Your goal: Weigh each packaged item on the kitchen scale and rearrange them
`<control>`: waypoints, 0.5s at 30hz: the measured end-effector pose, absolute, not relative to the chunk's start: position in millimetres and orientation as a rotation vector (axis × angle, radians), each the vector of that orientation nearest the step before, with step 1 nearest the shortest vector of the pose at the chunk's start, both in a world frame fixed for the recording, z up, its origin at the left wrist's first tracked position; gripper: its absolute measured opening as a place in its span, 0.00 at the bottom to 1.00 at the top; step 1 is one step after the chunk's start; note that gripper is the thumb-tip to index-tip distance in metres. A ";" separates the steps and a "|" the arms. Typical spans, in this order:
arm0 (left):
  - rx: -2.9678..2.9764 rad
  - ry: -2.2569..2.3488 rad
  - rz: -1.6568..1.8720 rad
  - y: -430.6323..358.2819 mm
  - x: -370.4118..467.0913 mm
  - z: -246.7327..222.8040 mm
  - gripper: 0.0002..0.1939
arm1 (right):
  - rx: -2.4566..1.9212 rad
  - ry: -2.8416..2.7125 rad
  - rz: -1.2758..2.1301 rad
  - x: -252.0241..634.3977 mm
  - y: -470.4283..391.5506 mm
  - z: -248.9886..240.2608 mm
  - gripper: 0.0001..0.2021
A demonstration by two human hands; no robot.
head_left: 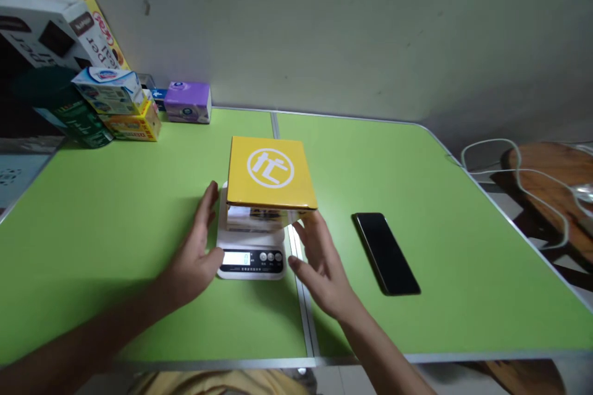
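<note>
A yellow-topped box (273, 173) with a white round emblem is over a white kitchen scale (252, 239); I cannot tell whether it rests on the plate. The lit display (237, 258) faces me, with a digit that may be a zero. My left hand (197, 256) is spread along the scale's left side, its thumb near the display and its fingers apart from the box. On the other side, my right hand (322, 265) is open below the box's right front corner, its fingertips partly hidden behind that corner. Nothing is visibly gripped in either hand.
A black phone (386, 253) lies to the right on the green table (430, 185). At the back left stand a purple box (188, 102), a yellow carton (134, 125), a dark green canister (76, 111) and larger boxes. White cables (523, 173) hang over a wooden stool at the right.
</note>
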State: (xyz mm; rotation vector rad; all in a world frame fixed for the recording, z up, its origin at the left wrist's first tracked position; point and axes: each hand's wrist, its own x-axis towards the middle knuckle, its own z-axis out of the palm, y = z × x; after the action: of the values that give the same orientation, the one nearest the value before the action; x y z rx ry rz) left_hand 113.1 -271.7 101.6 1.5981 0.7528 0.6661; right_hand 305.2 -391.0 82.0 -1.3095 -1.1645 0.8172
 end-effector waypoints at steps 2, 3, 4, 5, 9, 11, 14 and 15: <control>1.640 0.774 0.651 -258.3 104.6 108.6 0.48 | -1.328 -1.138 0.798 318.1 -391.1 83.7 0.34; 1.673 0.789 0.628 -251.2 100.4 112.2 0.46 | -1.338 -1.128 0.797 324.2 -390.9 84.2 0.34; 1.705 0.807 0.599 -244.3 96.4 115.7 0.44 | -1.349 -1.125 0.804 329.9 -390.4 84.5 0.33; 1.731 0.828 0.562 -238.0 93.1 118.9 0.43 | -1.356 -1.127 0.818 334.8 -389.3 84.8 0.33; 1.790 0.903 0.411 -223.2 88.1 127.7 0.41 | -1.377 -1.169 0.901 347.3 -380.1 88.9 0.37; 1.819 0.891 0.356 -221.2 89.6 130.1 0.42 | -1.397 -1.210 0.932 351.4 -372.9 93.0 0.40; 1.889 0.862 0.258 -219.3 93.7 132.5 0.46 | -1.433 -1.291 0.948 358.7 -360.1 98.1 0.46; 1.922 0.864 0.221 -217.8 95.2 132.9 0.49 | -1.435 -1.321 0.953 361.5 -355.4 98.6 0.47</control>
State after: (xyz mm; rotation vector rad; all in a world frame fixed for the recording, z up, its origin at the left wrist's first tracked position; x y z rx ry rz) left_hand 95.2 -217.8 132.9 1.9223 0.8644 0.2209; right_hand 361.5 -355.4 98.6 -1.4349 -1.3211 0.9534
